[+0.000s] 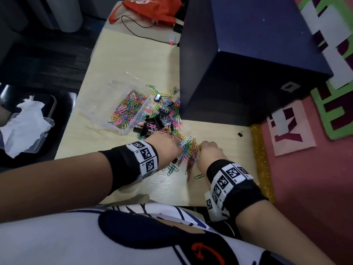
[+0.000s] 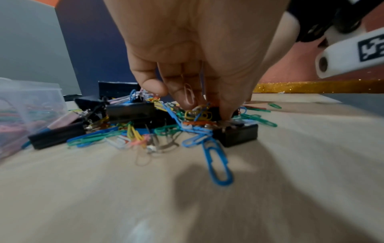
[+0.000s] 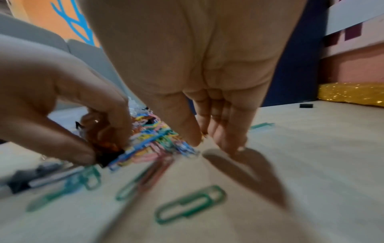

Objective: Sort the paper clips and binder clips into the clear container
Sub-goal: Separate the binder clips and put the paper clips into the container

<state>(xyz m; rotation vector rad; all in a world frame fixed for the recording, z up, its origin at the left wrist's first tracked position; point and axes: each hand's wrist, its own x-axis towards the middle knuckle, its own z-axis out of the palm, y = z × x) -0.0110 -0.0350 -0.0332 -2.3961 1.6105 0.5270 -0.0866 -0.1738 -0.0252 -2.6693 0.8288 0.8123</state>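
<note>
Clear container (image 1: 122, 104) part-filled; left hand (image 1: 164, 148) pinched paper clips (image 1: 188, 150) from the heap beneath its fingers; right hand's (image 1: 210, 152) straight fingers pressed the desk; binder clips (image 1: 150, 123) remained.

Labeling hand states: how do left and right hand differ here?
Left hand has fingers curled, pinching into the mixed pile of paper clips and binder clips; right hand has fingers straight, tips down on the table. Left works inside the pile; right sits at the pile's edge, holding nothing visible. Both wear marker wristbands.
</note>
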